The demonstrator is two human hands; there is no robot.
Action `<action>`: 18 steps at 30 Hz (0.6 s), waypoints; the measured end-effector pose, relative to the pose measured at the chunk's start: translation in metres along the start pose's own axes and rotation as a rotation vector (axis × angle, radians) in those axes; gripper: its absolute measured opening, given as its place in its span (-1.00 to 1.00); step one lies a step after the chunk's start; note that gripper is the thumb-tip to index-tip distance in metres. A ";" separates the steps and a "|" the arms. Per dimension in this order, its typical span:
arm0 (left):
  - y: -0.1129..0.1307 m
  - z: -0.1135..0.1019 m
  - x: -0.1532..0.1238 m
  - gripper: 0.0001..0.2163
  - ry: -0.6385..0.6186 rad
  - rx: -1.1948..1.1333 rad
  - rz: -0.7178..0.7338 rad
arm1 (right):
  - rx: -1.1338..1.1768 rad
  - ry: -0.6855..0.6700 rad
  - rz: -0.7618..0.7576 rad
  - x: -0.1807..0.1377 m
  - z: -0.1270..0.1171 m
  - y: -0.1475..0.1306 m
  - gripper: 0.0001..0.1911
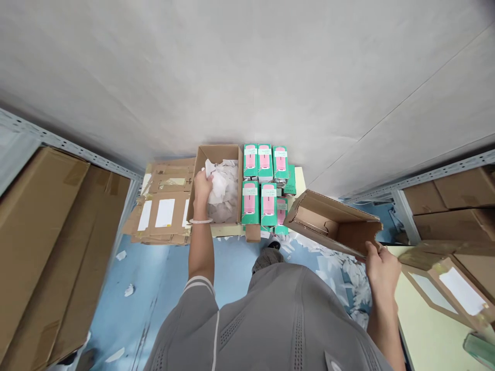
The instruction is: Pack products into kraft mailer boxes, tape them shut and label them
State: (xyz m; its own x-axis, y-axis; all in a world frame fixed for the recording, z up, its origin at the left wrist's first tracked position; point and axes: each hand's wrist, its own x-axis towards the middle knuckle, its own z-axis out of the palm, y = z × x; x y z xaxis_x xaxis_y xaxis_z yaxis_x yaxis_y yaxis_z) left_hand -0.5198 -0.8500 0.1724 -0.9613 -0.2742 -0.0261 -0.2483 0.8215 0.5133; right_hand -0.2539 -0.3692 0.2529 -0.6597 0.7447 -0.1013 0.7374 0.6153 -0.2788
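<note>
My left hand (202, 186) reaches down into an open cardboard box (216, 153) on the floor and closes on crumpled white paper (224, 190) that fills it. A pale bangle sits on that wrist. My right hand (381, 265) grips the near edge of a small empty cardboard box (332, 221), held tilted in the air at the right. Several green retail boxes with pink pictures (265, 180) stand in rows just right of the paper-filled box.
Flattened cardboard with white labels (164, 206) lies left of the open box. Large brown cartons (46, 232) sit on metal shelving at left, more cartons (456, 196) at right. White paper scraps (348, 273) litter the blue floor. A pale yellow table (429, 330) is at lower right.
</note>
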 end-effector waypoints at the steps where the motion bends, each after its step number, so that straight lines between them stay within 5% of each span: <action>1: 0.003 -0.007 0.000 -0.71 0.035 -0.046 0.030 | -0.004 -0.008 -0.003 -0.001 0.001 -0.002 -0.33; 7: 0.054 -0.048 -0.020 -0.76 0.299 -0.359 0.265 | 0.031 -0.037 -0.049 -0.011 0.002 -0.018 -0.34; 14: 0.182 -0.071 -0.097 -0.79 0.581 -0.725 0.592 | 0.010 -0.074 -0.061 -0.027 -0.001 -0.036 -0.42; 18: 0.239 -0.050 -0.151 -0.82 0.379 -0.760 0.762 | 0.023 -0.091 -0.027 -0.032 -0.004 -0.037 -0.47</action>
State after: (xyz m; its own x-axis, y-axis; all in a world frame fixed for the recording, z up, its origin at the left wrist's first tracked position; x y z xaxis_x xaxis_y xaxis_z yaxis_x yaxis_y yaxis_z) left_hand -0.4277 -0.6367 0.3416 -0.7011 -0.0736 0.7093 0.6450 0.3587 0.6748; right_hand -0.2597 -0.4146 0.2706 -0.6904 0.7007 -0.1800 0.7165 0.6277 -0.3045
